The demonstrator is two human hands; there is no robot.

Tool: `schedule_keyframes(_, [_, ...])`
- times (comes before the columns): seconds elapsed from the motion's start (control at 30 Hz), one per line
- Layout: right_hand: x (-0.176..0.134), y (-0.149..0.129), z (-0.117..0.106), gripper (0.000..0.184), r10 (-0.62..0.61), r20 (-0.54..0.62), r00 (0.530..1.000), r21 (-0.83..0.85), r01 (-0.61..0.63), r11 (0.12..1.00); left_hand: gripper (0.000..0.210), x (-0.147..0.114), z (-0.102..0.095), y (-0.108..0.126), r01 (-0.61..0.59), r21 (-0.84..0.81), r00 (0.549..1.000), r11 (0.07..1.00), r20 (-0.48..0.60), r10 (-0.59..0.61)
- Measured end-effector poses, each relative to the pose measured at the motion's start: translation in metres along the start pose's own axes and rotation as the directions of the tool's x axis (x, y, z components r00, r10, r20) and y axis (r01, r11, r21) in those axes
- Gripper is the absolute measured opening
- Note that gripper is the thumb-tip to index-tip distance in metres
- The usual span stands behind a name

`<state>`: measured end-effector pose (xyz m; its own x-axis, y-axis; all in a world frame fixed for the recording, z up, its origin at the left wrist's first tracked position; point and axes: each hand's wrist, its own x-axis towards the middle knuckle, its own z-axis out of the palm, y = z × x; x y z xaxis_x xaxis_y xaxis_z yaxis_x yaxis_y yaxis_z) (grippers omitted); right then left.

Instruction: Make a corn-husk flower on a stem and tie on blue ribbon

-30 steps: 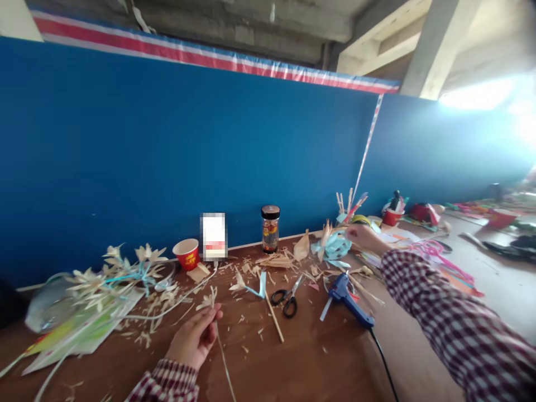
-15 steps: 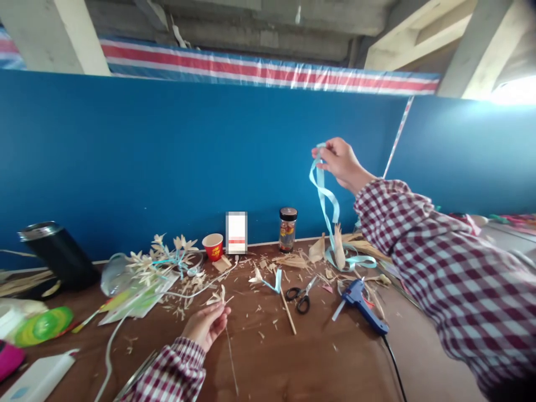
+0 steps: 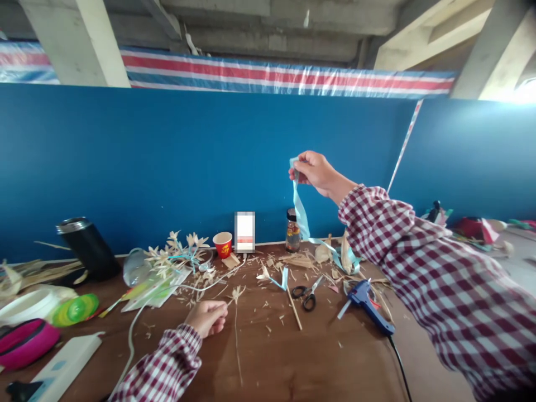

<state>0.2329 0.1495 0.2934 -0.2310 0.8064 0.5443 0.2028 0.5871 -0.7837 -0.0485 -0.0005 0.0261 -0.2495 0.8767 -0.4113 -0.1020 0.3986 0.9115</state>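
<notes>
High in front of the blue partition, my right hand [image 3: 313, 170] pinches the end of a light blue ribbon [image 3: 300, 215]. The ribbon hangs down and trails to a loose coil at the back of the table, beside a pale dried husk [image 3: 345, 254]. My left hand [image 3: 208, 318] is closed low over the table, holding a small pale husk flower [image 3: 237, 294] at its fingertips. A thin thread hangs from the flower. Between the hands lie another small flower with blue ribbon [image 3: 283, 278], a thin wooden stick [image 3: 294, 310] and black-handled scissors [image 3: 309, 301].
A blue glue gun [image 3: 371, 307] with a black cord lies on the right. At the back stand a jar [image 3: 293, 237], a red paper cup [image 3: 223, 245] and a bunch of husk flowers [image 3: 184, 251]. A black flask [image 3: 90, 251] leans at left, near a white power strip [image 3: 62, 371].
My right hand has moved left and slightly down, drawing the ribbon with it. My left hand keeps the flower, now turned out to the right of the fingers. The view has shifted a little.
</notes>
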Motion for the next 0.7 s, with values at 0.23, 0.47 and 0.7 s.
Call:
schedule_keyframes(0.23, [-0.027,0.011,0.007,0.009,0.072,0.177,0.982,-0.109,-0.054,0.993,0.024,-0.01,-0.007,0.039,-0.363,0.52,0.901,0.773,-0.016,0.434])
schedule_keyframes(0.47, [-0.05,0.005,0.016,0.017,0.075,0.388,0.919,-0.155,-0.015,0.988,0.032,-0.031,0.038,0.107,-0.623,0.444,0.743,0.644,0.076,0.665])
schedule_keyframes(0.7, [-0.065,-0.003,0.026,0.019,0.038,0.561,0.827,-0.165,0.066,0.984,0.062,-0.048,0.099,0.161,-0.798,0.103,0.6,0.594,0.227,0.767])
